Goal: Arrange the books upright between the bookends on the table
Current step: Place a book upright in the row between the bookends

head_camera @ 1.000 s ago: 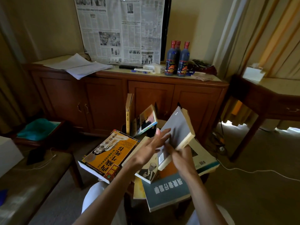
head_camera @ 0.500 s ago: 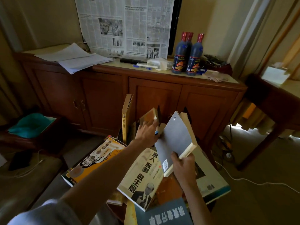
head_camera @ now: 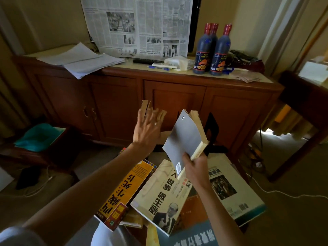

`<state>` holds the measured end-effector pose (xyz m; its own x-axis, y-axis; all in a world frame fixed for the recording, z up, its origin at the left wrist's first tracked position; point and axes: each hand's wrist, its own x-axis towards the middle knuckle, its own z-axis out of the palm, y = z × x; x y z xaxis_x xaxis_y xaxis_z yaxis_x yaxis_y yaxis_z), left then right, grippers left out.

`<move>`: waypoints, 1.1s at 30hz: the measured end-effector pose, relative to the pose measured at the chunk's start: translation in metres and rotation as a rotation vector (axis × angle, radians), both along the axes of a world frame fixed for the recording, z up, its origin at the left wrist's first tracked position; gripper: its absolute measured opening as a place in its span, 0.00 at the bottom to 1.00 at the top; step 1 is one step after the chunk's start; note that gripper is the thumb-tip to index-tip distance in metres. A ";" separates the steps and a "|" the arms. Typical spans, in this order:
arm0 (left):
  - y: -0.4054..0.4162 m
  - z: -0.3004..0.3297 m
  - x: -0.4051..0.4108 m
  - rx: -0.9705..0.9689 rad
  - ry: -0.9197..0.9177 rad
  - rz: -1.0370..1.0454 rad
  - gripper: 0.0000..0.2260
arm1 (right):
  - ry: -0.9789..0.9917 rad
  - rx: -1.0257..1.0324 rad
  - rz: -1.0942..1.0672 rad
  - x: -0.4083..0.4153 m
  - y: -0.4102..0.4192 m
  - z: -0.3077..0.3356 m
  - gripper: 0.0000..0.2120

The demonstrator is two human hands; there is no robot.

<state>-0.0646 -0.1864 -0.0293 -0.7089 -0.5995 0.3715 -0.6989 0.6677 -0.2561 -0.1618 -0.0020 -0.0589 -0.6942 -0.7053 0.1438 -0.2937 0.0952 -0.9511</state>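
From the head view, the right hand grasps a grey-covered book by its near lower corner, thumb across the cover beside the barcode, holding it tilted in the air above the table. Just right of and behind that book stands a black bookend, upright at the far side of the table. The left hand is stretched forward with its fingers spread and straight against 2 tan books standing at the far left of the table; motion blur hides whether the fingertips touch them. On the near part of the table lie several books flat: an orange book with large black characters at the left, a cream book showing a portrait of a person in a suit partly over it, a white book with a photo and teal edge at the right, and a grey-blue book nearest the camera. Behind the table is a wooden sideboard carrying 3 dark bottles with red caps at the right, loose papers at the left, and a newspaper hanging on the wall above.
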 end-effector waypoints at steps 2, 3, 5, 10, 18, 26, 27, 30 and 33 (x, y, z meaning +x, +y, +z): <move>-0.011 0.006 0.016 0.031 -0.009 0.044 0.38 | 0.023 0.008 0.016 0.001 -0.018 0.004 0.05; -0.016 0.007 0.024 0.060 -0.013 0.041 0.37 | 0.033 0.016 0.020 0.002 -0.029 0.006 0.06; -0.023 0.005 0.035 0.159 0.018 -0.005 0.34 | 0.069 0.049 0.028 0.003 -0.052 0.008 0.12; -0.034 -0.006 0.046 0.355 0.216 -0.184 0.35 | 0.031 0.117 0.130 0.015 -0.117 -0.002 0.10; -0.060 -0.009 0.056 0.202 0.080 -0.226 0.37 | 0.076 0.437 0.512 0.021 -0.156 -0.045 0.31; -0.064 -0.008 0.060 0.215 0.144 -0.295 0.31 | 0.273 0.604 0.575 0.010 -0.161 -0.055 0.28; -0.064 -0.008 0.060 0.201 0.131 -0.303 0.30 | 0.294 0.587 0.572 0.011 -0.160 -0.054 0.30; -0.060 -0.006 0.060 0.198 0.117 -0.295 0.29 | 0.317 0.567 0.553 0.014 -0.158 -0.051 0.31; -0.050 0.002 0.061 0.231 0.134 -0.276 0.30 | 0.308 0.574 0.539 0.015 -0.154 -0.047 0.28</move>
